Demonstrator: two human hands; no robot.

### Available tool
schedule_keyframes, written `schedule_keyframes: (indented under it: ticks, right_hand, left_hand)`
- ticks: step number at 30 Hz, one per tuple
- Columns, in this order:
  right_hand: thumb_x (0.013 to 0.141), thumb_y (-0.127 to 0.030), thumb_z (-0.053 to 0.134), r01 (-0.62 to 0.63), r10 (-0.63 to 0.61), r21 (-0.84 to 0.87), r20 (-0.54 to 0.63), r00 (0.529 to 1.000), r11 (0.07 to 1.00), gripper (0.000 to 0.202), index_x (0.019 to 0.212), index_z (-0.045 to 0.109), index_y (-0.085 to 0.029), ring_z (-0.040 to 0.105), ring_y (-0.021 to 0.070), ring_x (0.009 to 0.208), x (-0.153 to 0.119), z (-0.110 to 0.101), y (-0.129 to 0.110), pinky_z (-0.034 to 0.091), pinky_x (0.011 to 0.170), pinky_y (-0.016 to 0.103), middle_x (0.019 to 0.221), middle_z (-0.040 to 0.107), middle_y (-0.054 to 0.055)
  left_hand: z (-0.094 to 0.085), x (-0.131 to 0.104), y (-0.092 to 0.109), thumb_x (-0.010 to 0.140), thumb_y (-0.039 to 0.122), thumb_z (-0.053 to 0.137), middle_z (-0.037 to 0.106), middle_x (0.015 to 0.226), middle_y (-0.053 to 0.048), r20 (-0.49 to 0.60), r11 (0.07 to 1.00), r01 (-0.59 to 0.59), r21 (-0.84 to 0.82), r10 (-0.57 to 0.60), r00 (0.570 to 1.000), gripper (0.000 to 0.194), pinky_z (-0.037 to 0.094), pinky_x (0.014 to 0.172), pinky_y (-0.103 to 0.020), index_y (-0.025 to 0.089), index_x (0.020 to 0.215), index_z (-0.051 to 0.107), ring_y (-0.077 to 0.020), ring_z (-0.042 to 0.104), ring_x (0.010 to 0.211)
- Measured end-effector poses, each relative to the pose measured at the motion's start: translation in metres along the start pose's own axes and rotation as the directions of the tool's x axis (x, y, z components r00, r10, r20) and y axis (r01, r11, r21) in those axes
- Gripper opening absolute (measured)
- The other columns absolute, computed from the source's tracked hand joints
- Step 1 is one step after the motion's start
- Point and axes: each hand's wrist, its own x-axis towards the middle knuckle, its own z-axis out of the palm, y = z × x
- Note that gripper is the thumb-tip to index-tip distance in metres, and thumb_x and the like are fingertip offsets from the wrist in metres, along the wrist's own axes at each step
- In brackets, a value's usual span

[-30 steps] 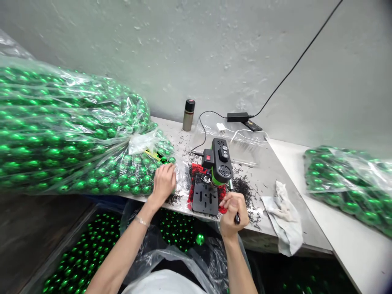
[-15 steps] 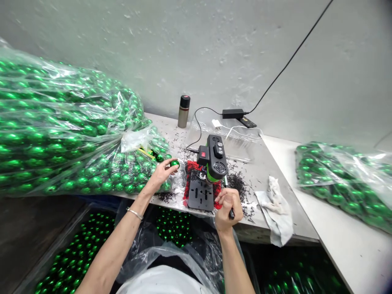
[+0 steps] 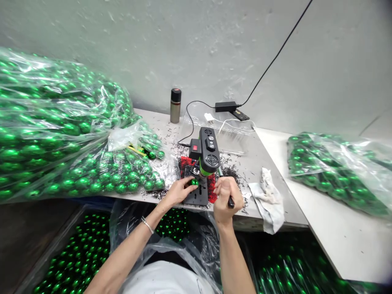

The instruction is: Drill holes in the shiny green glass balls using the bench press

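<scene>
My left hand (image 3: 179, 191) pinches a shiny green ball (image 3: 194, 182) under the head of a small black drill press (image 3: 210, 149) with a red switch. The ball is just above the slotted black base plate (image 3: 197, 197); whether it touches the plate I cannot tell. My right hand (image 3: 227, 197) is wrapped around the press's lever (image 3: 231, 201), whose black end sticks out below the fist. A red mat (image 3: 212, 192) lies under the press, with dark shavings (image 3: 231, 171) around it.
A large clear bag of green balls (image 3: 61, 118) fills the left side, and another bag (image 3: 324, 171) lies at right. A bottle (image 3: 175, 106), a power adapter (image 3: 226, 107) and a white cloth (image 3: 268, 202) are on the table (image 3: 260, 159). More green balls (image 3: 79, 249) fill containers below.
My left hand has carried the green ball from beside the large bag rightward to beneath the press head. My right hand keeps its grip on the lever. The camera view has shifted slightly.
</scene>
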Motion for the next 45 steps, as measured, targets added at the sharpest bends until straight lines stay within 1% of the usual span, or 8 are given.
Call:
schedule_keyframes:
  ticks: [4,9,16,26,30,34,39,45]
  right_hand:
    - [0.098,-0.016,0.046,0.024,-0.024,0.027,0.004,1.000,0.999,0.031,0.067,0.049,-0.021,0.055,0.0107,0.062,-0.003,0.000,0.002,0.042,0.058,0.026,0.067,0.054,-0.002]
    - [0.098,-0.019,0.046,0.027,-0.027,-0.002,0.015,1.000,1.000,0.031,0.068,0.050,-0.022,0.056,0.0121,0.062,-0.007,-0.002,0.004,0.043,0.058,0.027,0.068,0.055,-0.001]
    - [0.097,-0.016,0.044,0.095,-0.095,0.002,-0.012,0.995,0.996,0.029,0.070,0.051,-0.021,0.056,0.0122,0.063,-0.029,0.001,0.022,0.043,0.059,0.028,0.069,0.056,-0.001]
    - [0.102,-0.024,0.032,0.245,-0.245,-0.025,-0.043,0.968,0.969,0.033,0.070,0.042,-0.022,0.056,0.0118,0.064,-0.058,0.009,0.062,0.050,0.076,0.037,0.073,0.053,-0.002]
    - [0.102,-0.024,0.034,0.312,-0.308,-0.063,0.073,0.949,0.948,0.032,0.072,0.044,-0.022,0.060,0.0120,0.067,-0.060,0.006,0.065,0.052,0.075,0.035,0.073,0.054,-0.002]
    - [0.101,-0.023,0.034,0.264,-0.260,-0.068,0.060,0.964,0.962,0.034,0.069,0.043,-0.022,0.060,0.0120,0.064,-0.057,0.005,0.056,0.053,0.079,0.038,0.071,0.054,-0.002]
    - [0.099,-0.019,0.040,0.097,-0.098,-0.015,-0.040,0.994,0.995,0.034,0.065,0.044,-0.022,0.052,0.0119,0.057,-0.022,0.002,0.021,0.041,0.056,0.029,0.063,0.050,-0.002]
    - [0.098,-0.019,0.046,-0.015,0.016,0.024,-0.023,1.000,1.000,0.034,0.065,0.046,-0.022,0.050,0.0110,0.057,0.000,0.001,-0.002,0.038,0.053,0.028,0.063,0.049,-0.002]
  left_hand:
    - [0.000,-0.003,0.005,0.093,0.035,0.063,0.071,0.124,-0.014,0.003,0.953,-0.205,0.222,0.209,0.978,0.038,0.052,0.099,-0.041,0.016,0.125,0.067,-0.0289,0.067,0.113]
    - [0.010,-0.004,0.002,0.095,0.037,0.062,0.071,0.121,-0.015,-0.031,0.893,-0.288,0.347,0.318,0.948,0.036,0.052,0.098,-0.044,0.017,0.125,0.066,-0.0295,0.067,0.112]
    - [0.024,-0.008,-0.010,0.096,0.038,0.062,0.072,0.120,-0.016,-0.153,0.889,-0.321,0.327,0.385,0.910,0.035,0.051,0.094,-0.045,0.016,0.123,0.066,-0.0293,0.066,0.109]
    - [0.027,-0.008,-0.013,0.094,0.038,0.064,0.072,0.117,-0.014,-0.180,0.892,-0.321,0.318,0.389,0.904,0.033,0.051,0.094,-0.045,0.019,0.121,0.067,-0.0281,0.067,0.105]
    - [0.027,-0.009,-0.012,0.094,0.037,0.065,0.072,0.116,-0.014,-0.182,0.894,-0.321,0.314,0.389,0.903,0.033,0.052,0.091,-0.044,0.018,0.121,0.066,-0.0282,0.067,0.104]
    - [0.027,-0.008,-0.011,0.094,0.035,0.065,0.072,0.116,-0.014,-0.183,0.899,-0.321,0.297,0.384,0.905,0.032,0.052,0.092,-0.044,0.019,0.121,0.067,-0.0283,0.067,0.106]
    - [0.025,-0.007,-0.009,0.093,0.033,0.066,0.072,0.117,-0.013,-0.192,0.914,-0.315,0.257,0.368,0.910,0.032,0.051,0.095,-0.046,0.019,0.121,0.067,-0.0291,0.067,0.108]
    - [0.007,-0.060,-0.011,0.097,0.032,0.059,0.068,0.125,-0.014,-0.167,0.892,-0.368,0.264,0.418,0.893,0.039,0.050,0.101,-0.046,0.022,0.135,0.059,-0.0281,0.063,0.117]
